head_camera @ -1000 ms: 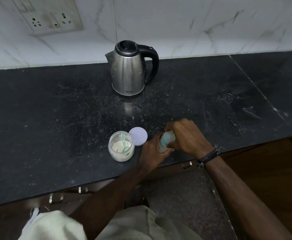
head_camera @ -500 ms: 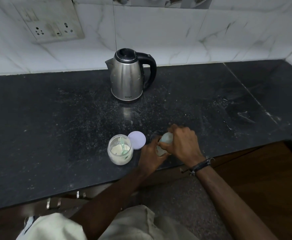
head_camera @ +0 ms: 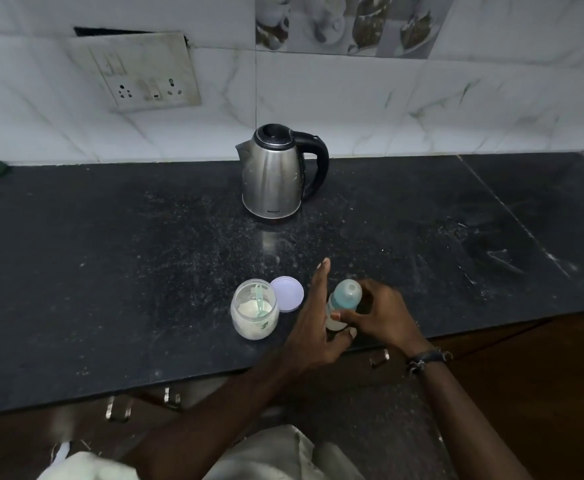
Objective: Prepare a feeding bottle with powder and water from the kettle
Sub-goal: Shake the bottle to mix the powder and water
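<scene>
Left hand released upright teal-capped bottle.

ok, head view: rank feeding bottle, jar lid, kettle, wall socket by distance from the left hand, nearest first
1. Feeding bottle: right beside the left hand, on its right.
2. Jar lid: just left of the hand.
3. Kettle: farther back on the counter.
4. Wall socket: on the wall, back left.

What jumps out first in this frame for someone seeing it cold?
The steel kettle stands upright at the back of the dark counter, lid shut. At the front edge, the right hand holds a capped feeding bottle, while the left hand lies open beside it. Left of them stands an open powder jar with a scoop inside, its lid alongside.
</scene>
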A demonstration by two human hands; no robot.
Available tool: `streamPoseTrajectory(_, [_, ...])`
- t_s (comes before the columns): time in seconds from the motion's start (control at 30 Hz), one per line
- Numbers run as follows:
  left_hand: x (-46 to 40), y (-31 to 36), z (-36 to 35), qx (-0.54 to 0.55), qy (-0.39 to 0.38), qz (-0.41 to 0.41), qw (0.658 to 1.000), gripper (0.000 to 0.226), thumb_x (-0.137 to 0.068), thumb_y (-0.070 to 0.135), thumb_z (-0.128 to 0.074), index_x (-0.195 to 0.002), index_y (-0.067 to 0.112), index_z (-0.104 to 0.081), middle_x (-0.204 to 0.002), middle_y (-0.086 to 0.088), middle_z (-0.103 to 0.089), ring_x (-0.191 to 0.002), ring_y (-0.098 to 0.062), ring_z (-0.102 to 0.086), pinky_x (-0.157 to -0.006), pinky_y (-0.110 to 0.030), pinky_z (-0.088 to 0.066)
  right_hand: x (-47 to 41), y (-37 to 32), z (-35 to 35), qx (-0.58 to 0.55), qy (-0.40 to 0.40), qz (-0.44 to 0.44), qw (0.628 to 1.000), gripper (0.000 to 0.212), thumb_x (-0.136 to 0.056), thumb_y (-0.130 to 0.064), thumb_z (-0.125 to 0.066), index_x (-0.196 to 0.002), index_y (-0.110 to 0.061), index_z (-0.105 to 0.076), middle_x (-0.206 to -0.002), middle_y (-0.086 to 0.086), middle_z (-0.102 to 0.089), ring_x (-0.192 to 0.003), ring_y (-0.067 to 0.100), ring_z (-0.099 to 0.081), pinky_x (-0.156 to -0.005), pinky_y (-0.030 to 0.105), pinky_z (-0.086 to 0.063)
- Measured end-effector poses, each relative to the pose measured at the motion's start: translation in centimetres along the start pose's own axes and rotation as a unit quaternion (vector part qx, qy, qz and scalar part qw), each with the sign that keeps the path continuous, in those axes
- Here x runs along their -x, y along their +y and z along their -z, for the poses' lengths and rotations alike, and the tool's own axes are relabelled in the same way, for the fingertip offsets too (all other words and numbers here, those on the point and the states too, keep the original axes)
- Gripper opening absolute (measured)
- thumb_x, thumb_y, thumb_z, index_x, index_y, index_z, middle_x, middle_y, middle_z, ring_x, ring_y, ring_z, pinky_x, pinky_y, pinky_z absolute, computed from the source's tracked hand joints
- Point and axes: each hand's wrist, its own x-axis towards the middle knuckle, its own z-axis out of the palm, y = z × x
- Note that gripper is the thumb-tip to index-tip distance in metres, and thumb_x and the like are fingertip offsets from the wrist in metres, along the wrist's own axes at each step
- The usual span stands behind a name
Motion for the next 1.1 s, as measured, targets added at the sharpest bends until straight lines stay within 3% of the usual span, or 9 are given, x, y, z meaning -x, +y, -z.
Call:
streamPoseTrajectory(0.1, [-0.7,3.2,1.6,0.003,0.028,-0.062,0.998,0.097,-0.086,0.025,-0.067,-0.156,0.004,-0.004,-0.166,-0.012,-0.009,-0.152,-0.035,-0.015,-0.120,-0.058,-0.020,-0.2,0.8,-0.5,-0.006,-0.023,0.006,1.000,0.071,-0.062,-0.047,-0.085,-0.123,-0.019,-0.061,-0.114,-0.007,-0.069,-0.102,0.009,-0.064,-0.086,0.026,-0.052])
streamPoseTrajectory(0.3, [-3.4,6.4,6.9,-0.073,0.193,-0.141,0.968,0.085,-0.096,0.057,-0.046,-0.139,-0.015,-0.037,-0.156,-0.031,-0.025,-0.150,-0.043,-0.015,-0.121,-0.054,-0.019,0.3,1.6,-3.4,-0.097,0.016,-0.036,0.995,0.070,-0.065,-0.021,-0.090,-0.127,-0.020,-0.058,-0.115,-0.012,-0.063,-0.106,0.007,-0.061,-0.092,0.026,-0.050])
streamPoseTrajectory(0.5, [-1.1,0.6,13.4,-0.148,0.319,-0.061,0.934,0.049,-0.103,0.030,-0.040,-0.137,-0.006,-0.049,-0.155,-0.018,-0.038,-0.151,-0.030,-0.021,-0.120,-0.044,-0.027,0.4,1.7,-4.5,-0.155,0.037,-0.064,0.985,0.061,-0.067,-0.022,-0.089,-0.121,-0.023,-0.061,-0.109,-0.007,-0.069,-0.096,0.004,-0.065,-0.077,0.012,-0.051])
streamPoseTrajectory(0.6, [2.0,-5.0,16.0,-0.235,0.287,0.056,0.927,0.042,-0.103,0.021,-0.037,-0.138,0.000,-0.048,-0.158,-0.013,-0.034,-0.152,-0.025,-0.016,-0.119,-0.048,-0.029,0.0,1.1,-2.9,-0.115,0.013,-0.058,0.992,0.050,-0.066,-0.025,-0.089,-0.111,-0.023,-0.067,-0.101,-0.010,-0.071,-0.089,0.001,-0.067,-0.078,0.019,-0.054])
streamPoseTrajectory(0.73, [5.9,-10.0,17.1,-0.351,0.183,0.174,0.902,0.041,-0.103,0.014,-0.038,-0.138,-0.005,-0.045,-0.155,-0.026,-0.031,-0.148,-0.042,-0.020,-0.119,-0.059,-0.022,-1.0,-0.6,-0.9,-0.117,0.067,-0.036,0.990,0.036,-0.072,-0.015,-0.084,-0.105,-0.013,-0.070,-0.103,0.002,-0.075,-0.094,0.014,-0.072,-0.088,0.040,-0.058])
streamPoseTrajectory(0.83, [7.6,-10.8,16.3,-0.386,0.153,0.204,0.887,0.049,-0.101,0.022,-0.033,-0.137,-0.008,-0.046,-0.150,-0.031,-0.037,-0.143,-0.045,-0.029,-0.120,-0.054,-0.020,-1.7,-2.0,0.4,-0.156,0.035,-0.061,0.985,0.047,-0.068,-0.027,-0.087,-0.110,-0.018,-0.068,-0.106,-0.009,-0.071,-0.092,0.007,-0.069,-0.083,0.029,-0.058])
streamPoseTrajectory(0.9, [7.9,-11.1,16.1,-0.411,0.131,0.217,0.876,0.057,-0.100,0.030,-0.027,-0.136,-0.009,-0.048,-0.148,-0.031,-0.040,-0.141,-0.045,-0.033,-0.119,-0.054,-0.023,-1.9,-2.8,0.8,-0.165,0.024,-0.042,0.985,0.044,-0.067,-0.021,-0.087,-0.108,-0.017,-0.069,-0.107,-0.002,-0.073,-0.089,0.006,-0.071,-0.076,0.022,-0.057])
streamPoseTrajectory(1.03, [7.6,-11.0,15.9,-0.446,0.102,0.237,0.857,0.064,-0.098,0.036,-0.022,-0.137,-0.008,-0.049,-0.149,-0.029,-0.041,-0.141,-0.042,-0.036,-0.120,-0.050,-0.022,-2.5,-4.5,1.7,-0.137,0.053,-0.031,0.989,0.048,-0.064,-0.034,-0.088,-0.105,-0.019,-0.070,-0.098,-0.011,-0.070,-0.086,0.006,-0.070,-0.075,0.027,-0.057])
streamPoseTrajectory(1.1, [7.6,-10.9,15.8,-0.455,0.097,0.240,0.852,0.066,-0.098,0.037,-0.022,-0.137,-0.008,-0.049,-0.149,-0.028,-0.041,-0.141,-0.041,-0.036,-0.120,-0.049,-0.023,-2.8,-4.8,1.7,-0.143,0.044,-0.010,0.989,0.044,-0.063,-0.030,-0.088,-0.101,-0.017,-0.072,-0.099,-0.004,-0.074,-0.085,0.009,-0.072,-0.075,0.029,-0.059])
